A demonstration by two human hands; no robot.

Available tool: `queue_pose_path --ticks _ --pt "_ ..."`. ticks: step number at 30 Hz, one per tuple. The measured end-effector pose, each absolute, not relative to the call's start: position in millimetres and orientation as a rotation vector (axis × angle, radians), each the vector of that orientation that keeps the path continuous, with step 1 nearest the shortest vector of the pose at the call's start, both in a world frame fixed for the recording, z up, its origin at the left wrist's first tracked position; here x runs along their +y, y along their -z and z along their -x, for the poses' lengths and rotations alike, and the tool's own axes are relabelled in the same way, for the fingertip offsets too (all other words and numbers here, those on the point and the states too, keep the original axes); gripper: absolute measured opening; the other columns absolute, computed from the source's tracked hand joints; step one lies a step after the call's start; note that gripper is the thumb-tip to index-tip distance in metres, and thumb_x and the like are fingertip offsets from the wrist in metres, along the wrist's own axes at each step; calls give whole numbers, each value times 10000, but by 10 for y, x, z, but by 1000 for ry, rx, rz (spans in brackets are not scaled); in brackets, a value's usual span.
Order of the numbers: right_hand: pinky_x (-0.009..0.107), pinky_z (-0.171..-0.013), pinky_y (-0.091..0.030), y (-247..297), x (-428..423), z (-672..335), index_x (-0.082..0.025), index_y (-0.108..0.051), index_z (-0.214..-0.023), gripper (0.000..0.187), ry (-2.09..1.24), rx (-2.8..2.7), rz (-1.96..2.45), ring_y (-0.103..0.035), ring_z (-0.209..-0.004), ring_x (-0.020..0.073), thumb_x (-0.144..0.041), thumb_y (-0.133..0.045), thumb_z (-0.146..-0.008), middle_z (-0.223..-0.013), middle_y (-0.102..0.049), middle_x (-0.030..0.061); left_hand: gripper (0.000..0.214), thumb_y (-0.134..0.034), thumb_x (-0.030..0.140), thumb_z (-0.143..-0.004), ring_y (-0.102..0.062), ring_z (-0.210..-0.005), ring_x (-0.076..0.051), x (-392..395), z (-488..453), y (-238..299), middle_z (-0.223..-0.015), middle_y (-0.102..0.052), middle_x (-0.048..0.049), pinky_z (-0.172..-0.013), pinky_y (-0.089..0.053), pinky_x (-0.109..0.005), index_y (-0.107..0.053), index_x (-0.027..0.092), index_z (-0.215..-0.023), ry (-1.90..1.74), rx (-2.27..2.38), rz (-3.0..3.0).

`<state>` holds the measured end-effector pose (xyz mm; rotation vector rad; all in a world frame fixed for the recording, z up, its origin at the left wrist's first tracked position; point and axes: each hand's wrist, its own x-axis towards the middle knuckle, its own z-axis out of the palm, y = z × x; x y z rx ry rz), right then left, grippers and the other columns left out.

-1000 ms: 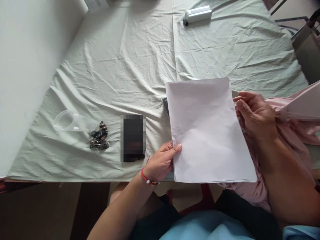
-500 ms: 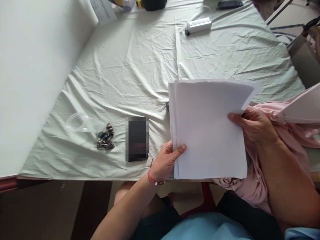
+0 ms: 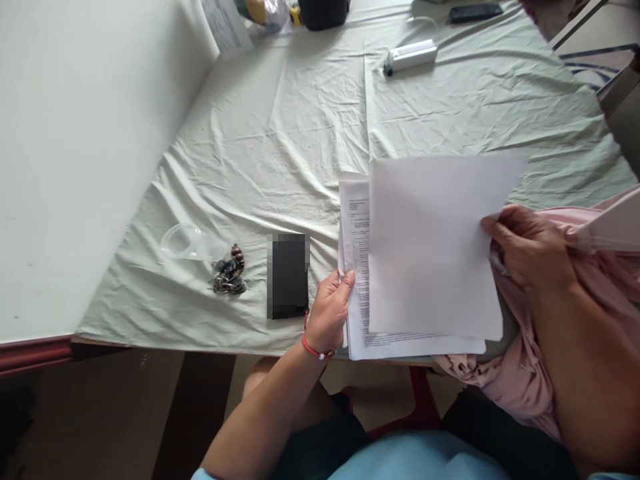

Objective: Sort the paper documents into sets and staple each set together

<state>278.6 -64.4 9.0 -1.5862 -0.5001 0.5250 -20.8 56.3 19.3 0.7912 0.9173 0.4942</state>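
Observation:
A stack of white paper lies at the near edge of a table draped in pale green cloth [image 3: 280, 133]. My left hand [image 3: 330, 310], with a red bracelet on the wrist, pinches the stack's left edge on a printed sheet [image 3: 356, 267]. My right hand [image 3: 530, 250] grips the right edge of a blank top sheet [image 3: 430, 247], which is pulled to the right so the printed page shows beneath it. Pink fabric [image 3: 600, 300] lies bunched under my right forearm.
A dark phone [image 3: 289, 275] lies left of the paper, then a beaded bracelet [image 3: 230, 272] and a clear plastic lid [image 3: 183, 241]. At the far side sit a white device [image 3: 411, 56], a dark phone [image 3: 473, 12] and a black object [image 3: 323, 12]. A white wall runs along the left.
My right hand took hold of the top sheet and drew it to the right, uncovering printed text below. My left hand slid up the stack's left edge. The camera view shifted left.

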Motion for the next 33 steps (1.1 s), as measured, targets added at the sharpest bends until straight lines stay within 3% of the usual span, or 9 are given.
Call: queue_pose_path --ticks 3,5,8,13,20,28,33 --pt "244 -515 -480 -167 -622 -2833 -232 -621 -770 508 -488 -249 1386 -523 -584 103 -356 -1000 -454 -732 -626 -42 533 -891 502 -738 -776 -1048 -283 559 218 -191 -990 -824 -81 -956 -619 -419 -736 164 -1120 -486 897 -760" --pt "305 -559 -552 -218 -628 -2875 -234 -653 -783 518 -491 -170 1391 -587 -621 144 -356 -998 -416 -784 -670 -12 540 -888 510 -742 -774 -1058 -288 553 224 -193 -1005 -825 -88 -963 -620 -425 -738 159 -1124 -487 894 -774" --pt "325 -530 -563 -268 -664 -2929 -235 -715 -812 491 -546 -117 1485 -608 -615 170 -372 -997 -434 -761 -676 8 544 -880 529 -750 -772 -1065 -291 541 227 -195 -1001 -824 -90 -960 -622 -422 -744 157 -1123 -489 890 -802" --pt "201 -471 -502 -305 -709 -2954 -229 -768 -829 495 -632 -102 1527 -603 -585 105 -349 -1013 -417 -768 -708 -1 529 -869 542 -762 -771 -1058 -284 529 218 -198 -979 -823 -82 -957 -621 -415 -749 158 -1106 -503 878 -816" --pt "198 -469 -512 -295 -684 -2910 -233 -760 -768 490 -633 -100 1534 -604 -566 115 -363 -1014 -370 -722 -713 -3 495 -868 544 -762 -765 -1071 -284 513 203 -212 -976 -821 -79 -958 -618 -415 -751 168 -1063 -516 870 -817" --pt "188 -420 -452 -245 -637 -2826 -224 -755 -770 423 -669 -199 1637 -565 -518 95 -352 -971 -429 -704 -708 -19 421 -824 528 -805 -747 -1115 -285 545 223 -165 -988 -812 -78 -967 -599 -403 -729 179 -1019 -602 939 -865" --pt "179 -449 -476 -196 -622 -2836 -210 -730 -786 383 -643 -231 1668 -582 -542 96 -316 -923 -472 -730 -722 -20 456 -801 393 -859 -736 -1096 -226 578 291 -112 -1166 -758 -67 -989 -581 -358 -603 227 -1234 -736 1025 -1032"
